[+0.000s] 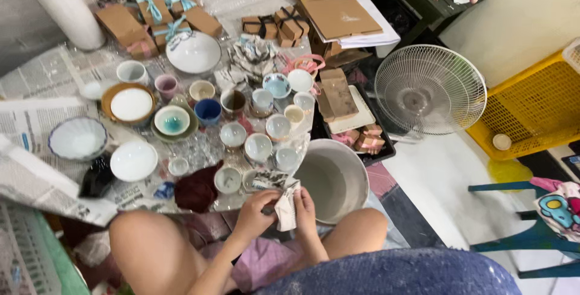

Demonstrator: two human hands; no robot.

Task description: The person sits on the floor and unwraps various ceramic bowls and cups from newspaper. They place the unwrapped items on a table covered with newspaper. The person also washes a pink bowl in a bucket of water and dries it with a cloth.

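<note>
Here both hands, left point(257, 210) and right point(304, 205), close their grip around a small paper-wrapped piece point(284, 201), cushioning it, beside the big grey bowl point(333, 177).

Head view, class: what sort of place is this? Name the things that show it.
Probably a home pottery packing corner on the floor: many glazed cups and bowls on newspaper, ribboned cardboard gift boxes, and both hands wrapping a piece in paper.
</note>
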